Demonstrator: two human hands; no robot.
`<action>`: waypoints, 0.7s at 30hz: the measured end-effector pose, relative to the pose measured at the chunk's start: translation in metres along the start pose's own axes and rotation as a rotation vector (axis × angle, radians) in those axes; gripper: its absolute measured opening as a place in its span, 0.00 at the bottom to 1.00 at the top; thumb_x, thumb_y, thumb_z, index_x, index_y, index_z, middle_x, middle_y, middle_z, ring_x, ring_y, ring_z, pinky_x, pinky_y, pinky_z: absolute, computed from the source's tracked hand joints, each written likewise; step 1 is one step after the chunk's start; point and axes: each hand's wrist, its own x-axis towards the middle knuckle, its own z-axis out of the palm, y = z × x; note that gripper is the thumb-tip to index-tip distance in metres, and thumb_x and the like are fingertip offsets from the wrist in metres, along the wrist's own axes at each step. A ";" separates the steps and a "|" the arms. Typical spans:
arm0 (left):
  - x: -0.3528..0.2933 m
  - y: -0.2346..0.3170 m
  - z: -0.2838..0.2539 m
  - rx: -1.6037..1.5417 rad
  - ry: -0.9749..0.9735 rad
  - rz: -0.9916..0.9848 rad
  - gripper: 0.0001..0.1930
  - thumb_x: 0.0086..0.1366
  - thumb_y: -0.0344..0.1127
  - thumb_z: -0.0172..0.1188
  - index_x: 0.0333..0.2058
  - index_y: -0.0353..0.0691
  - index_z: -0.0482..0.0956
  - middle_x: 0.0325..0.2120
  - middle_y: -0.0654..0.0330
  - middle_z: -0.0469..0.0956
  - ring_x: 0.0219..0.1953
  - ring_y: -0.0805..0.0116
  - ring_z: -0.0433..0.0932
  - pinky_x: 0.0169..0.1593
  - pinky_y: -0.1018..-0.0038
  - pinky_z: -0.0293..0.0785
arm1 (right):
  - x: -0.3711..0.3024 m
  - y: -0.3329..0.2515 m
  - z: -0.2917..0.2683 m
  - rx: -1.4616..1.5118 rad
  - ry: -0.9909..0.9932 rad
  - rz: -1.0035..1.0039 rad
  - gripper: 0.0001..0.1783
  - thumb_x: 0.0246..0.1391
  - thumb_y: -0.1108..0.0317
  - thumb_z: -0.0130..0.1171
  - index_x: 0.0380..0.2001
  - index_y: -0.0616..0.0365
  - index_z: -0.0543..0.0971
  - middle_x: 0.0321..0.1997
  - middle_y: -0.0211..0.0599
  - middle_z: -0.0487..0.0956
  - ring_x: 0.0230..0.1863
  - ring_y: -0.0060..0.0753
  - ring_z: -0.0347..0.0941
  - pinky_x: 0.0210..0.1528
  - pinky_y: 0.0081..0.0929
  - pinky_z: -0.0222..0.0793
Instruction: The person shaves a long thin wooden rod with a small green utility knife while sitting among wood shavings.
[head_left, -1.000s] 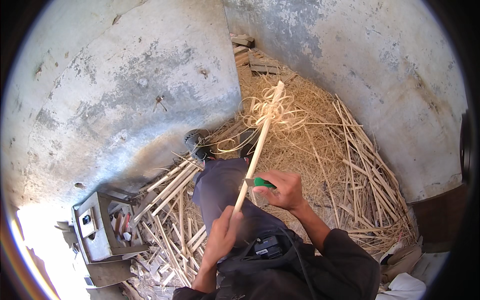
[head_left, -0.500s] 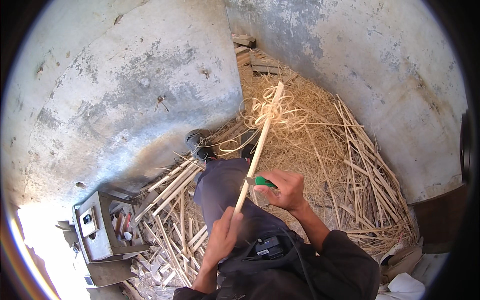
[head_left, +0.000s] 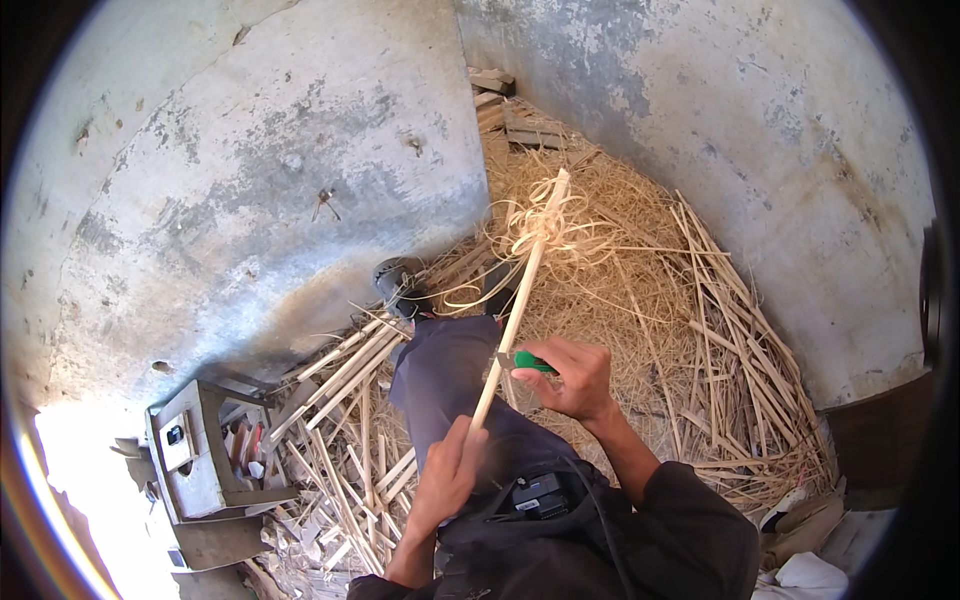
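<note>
A long pale wooden stick (head_left: 521,297) slants away from me above my lap, and thin curled shavings (head_left: 550,222) cling around its far end. My left hand (head_left: 452,470) is closed around the stick's near end. In my right hand (head_left: 572,376) is a knife with a green handle (head_left: 533,361), gripped in closed fingers. Its short blade (head_left: 505,359) touches the stick about midway along, just beyond my left hand. Part of the handle is hidden by my fingers.
Loose shavings (head_left: 630,290) cover the floor. Split sticks lie in a pile (head_left: 745,370) along the right wall and in another pile (head_left: 345,370) at left. A wooden box stool (head_left: 190,450) stands at the far left. Worn plaster walls (head_left: 300,150) rise ahead.
The stick and both hands have shifted very slightly. The knife blade stays against the stick at nearly the same place, and both grips are unchanged.
</note>
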 end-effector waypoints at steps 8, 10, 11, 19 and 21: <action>-0.003 -0.002 0.000 0.025 -0.007 -0.010 0.10 0.83 0.35 0.54 0.41 0.35 0.70 0.21 0.45 0.73 0.23 0.42 0.75 0.30 0.58 0.68 | -0.002 0.000 -0.001 -0.007 -0.002 0.003 0.18 0.61 0.49 0.75 0.37 0.53 0.89 0.29 0.30 0.87 0.23 0.34 0.82 0.24 0.32 0.74; -0.004 -0.004 0.002 0.004 -0.002 0.018 0.16 0.86 0.39 0.49 0.36 0.37 0.68 0.19 0.64 0.67 0.22 0.75 0.64 0.28 0.71 0.61 | -0.002 0.000 -0.001 -0.005 0.004 0.002 0.18 0.61 0.49 0.75 0.37 0.53 0.89 0.29 0.30 0.87 0.23 0.34 0.83 0.24 0.31 0.74; -0.004 -0.004 0.002 0.004 -0.001 0.018 0.16 0.86 0.39 0.49 0.36 0.37 0.68 0.19 0.64 0.67 0.22 0.75 0.64 0.28 0.71 0.61 | -0.001 -0.001 -0.001 -0.001 0.009 0.004 0.17 0.61 0.50 0.74 0.37 0.53 0.89 0.29 0.31 0.87 0.23 0.34 0.83 0.24 0.31 0.74; -0.023 -0.021 0.002 0.038 -0.072 -0.076 0.10 0.83 0.37 0.54 0.42 0.36 0.71 0.22 0.46 0.76 0.26 0.40 0.80 0.31 0.57 0.71 | 0.012 0.031 -0.008 -0.055 0.109 0.235 0.17 0.64 0.53 0.72 0.39 0.58 0.89 0.29 0.40 0.86 0.24 0.39 0.83 0.27 0.33 0.73; -0.023 -0.020 0.001 0.051 -0.076 -0.085 0.10 0.83 0.37 0.54 0.42 0.36 0.71 0.22 0.46 0.76 0.26 0.41 0.80 0.31 0.57 0.71 | 0.013 0.032 -0.009 -0.068 0.109 0.222 0.17 0.64 0.54 0.73 0.40 0.59 0.89 0.29 0.41 0.86 0.25 0.39 0.83 0.27 0.34 0.73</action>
